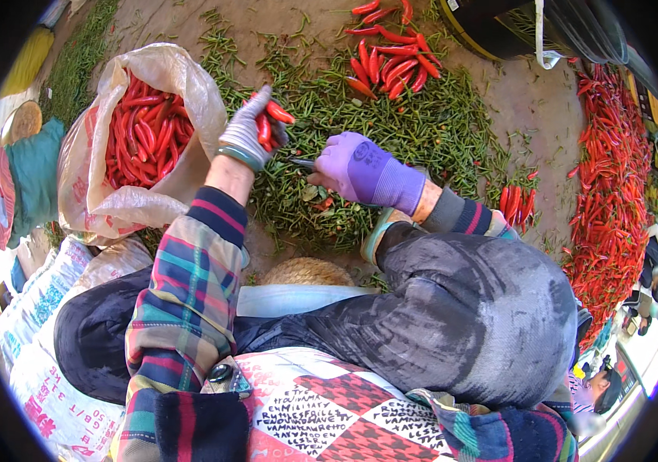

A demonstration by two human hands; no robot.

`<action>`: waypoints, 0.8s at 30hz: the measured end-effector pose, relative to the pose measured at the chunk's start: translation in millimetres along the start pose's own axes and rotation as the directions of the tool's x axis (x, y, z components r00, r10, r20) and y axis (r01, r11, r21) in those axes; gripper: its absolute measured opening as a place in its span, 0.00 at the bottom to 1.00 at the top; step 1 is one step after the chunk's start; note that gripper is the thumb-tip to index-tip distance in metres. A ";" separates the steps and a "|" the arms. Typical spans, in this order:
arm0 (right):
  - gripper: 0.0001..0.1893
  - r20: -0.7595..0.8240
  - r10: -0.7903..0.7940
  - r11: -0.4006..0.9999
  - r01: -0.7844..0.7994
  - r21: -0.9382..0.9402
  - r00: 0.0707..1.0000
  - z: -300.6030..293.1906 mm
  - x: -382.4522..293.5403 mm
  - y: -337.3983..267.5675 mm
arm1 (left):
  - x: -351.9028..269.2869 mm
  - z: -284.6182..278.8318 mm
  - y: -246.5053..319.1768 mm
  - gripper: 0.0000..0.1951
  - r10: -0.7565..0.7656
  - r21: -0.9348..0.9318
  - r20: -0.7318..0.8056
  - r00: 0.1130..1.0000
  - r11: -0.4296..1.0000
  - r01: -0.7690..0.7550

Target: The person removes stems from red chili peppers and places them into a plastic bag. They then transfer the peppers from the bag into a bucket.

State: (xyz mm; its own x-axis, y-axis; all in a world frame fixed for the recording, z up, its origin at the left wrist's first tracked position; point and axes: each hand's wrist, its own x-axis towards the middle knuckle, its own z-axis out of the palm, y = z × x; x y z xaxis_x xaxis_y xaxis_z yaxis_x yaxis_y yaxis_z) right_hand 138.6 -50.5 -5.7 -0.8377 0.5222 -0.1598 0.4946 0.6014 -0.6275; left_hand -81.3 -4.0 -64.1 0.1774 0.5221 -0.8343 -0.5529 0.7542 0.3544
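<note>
My left hand [242,136], in a striped pale glove, is closed around several red chili peppers [264,128]. My right hand [358,167] wears a purple glove and grips a small tool with a dark pointed blade [302,163]; most of the tool is hidden by the fingers. The blade points toward my left hand, a short gap away. Beneath both hands spreads a layer of cut green stems [329,219]. Left of my left hand stands a translucent plastic sack [190,63], its mouth rolled open, holding many red chilies [147,130].
Loose chilies [401,63] lie on the stems beyond my hands, and a smaller bunch [516,205] is by my right knee. A long chili heap [606,231] lines the right. A black bucket [496,29] stands far right. Printed sacks [63,398] lie left; people [597,387] are at the right rim.
</note>
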 end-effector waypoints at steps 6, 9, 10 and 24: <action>0.12 -0.245 0.451 0.769 -0.513 -0.381 0.858 -6.7 32.7 89.3 | 8.6 -6.1 15.7 0.13 -0.021 -0.060 0.177 0.984 0.998 0.032; 0.12 -0.289 0.524 0.677 -0.598 -0.430 0.801 10.4 52.3 126.7 | 12.6 -2.8 9.4 0.12 -0.058 -0.138 0.251 0.966 0.986 0.095; 0.12 -0.228 0.546 0.675 -0.584 -0.451 0.806 14.3 53.3 132.8 | 12.0 -3.0 7.4 0.12 -0.038 -0.087 0.197 0.980 0.995 0.056; 0.13 -0.356 0.668 0.589 -0.172 0.790 0.653 11.7 15.3 45.4 | -19.8 18.9 -36.9 0.11 -0.145 0.317 0.385 0.911 0.948 0.017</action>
State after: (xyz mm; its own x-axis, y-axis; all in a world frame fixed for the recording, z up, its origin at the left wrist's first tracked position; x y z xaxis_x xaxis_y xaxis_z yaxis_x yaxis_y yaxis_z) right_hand 145.6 -22.3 -45.5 -0.1339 0.9583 -0.2523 0.2519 -0.2134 -0.9439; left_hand -49.1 -34.7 -52.7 0.5555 0.5197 -0.6491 -0.2632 0.8504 0.4557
